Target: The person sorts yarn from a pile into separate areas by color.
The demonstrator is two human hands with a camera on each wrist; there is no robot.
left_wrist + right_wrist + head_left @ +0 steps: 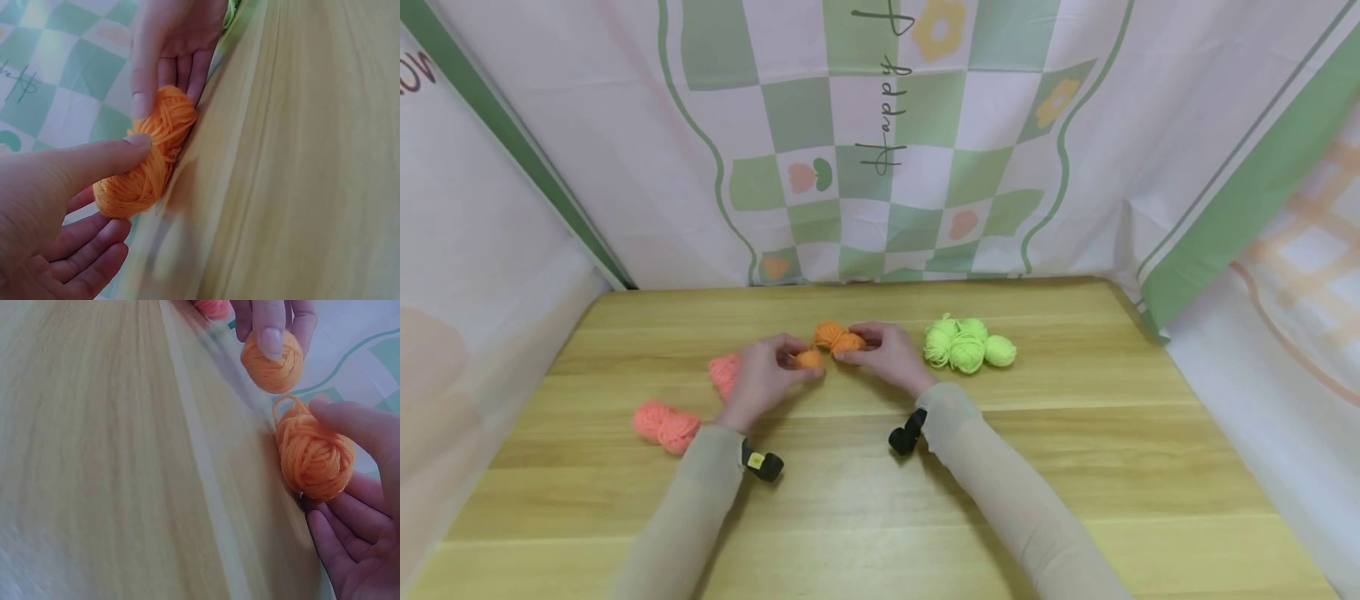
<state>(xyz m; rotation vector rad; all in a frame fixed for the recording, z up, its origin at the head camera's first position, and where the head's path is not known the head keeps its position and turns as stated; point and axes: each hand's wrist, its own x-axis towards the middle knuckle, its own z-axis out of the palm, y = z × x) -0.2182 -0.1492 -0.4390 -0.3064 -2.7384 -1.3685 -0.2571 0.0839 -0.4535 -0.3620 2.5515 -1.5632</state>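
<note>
In the head view my left hand [763, 373] pinches a small orange yarn ball [810, 360] between thumb and fingers. Just to its right, my right hand [891, 357] grips an orange yarn bundle [848, 344], whose far lobe [829, 333] shows beyond the fingertips. The right wrist view shows a gap between the left hand's ball [275, 365] and the bundle [317, 456], where a loose loop of yarn sticks up. From the left wrist, the orange yarn [134, 187] overlaps, so where one piece ends is unclear.
Lime-green yarn balls [967, 346] lie together on the wooden table [850, 500], right of my right hand. Two coral yarn bundles, one nearer [666, 427] and one partly behind my left hand [724, 375], lie at the left. A checkered curtain [865, 208] hangs along the back edge.
</note>
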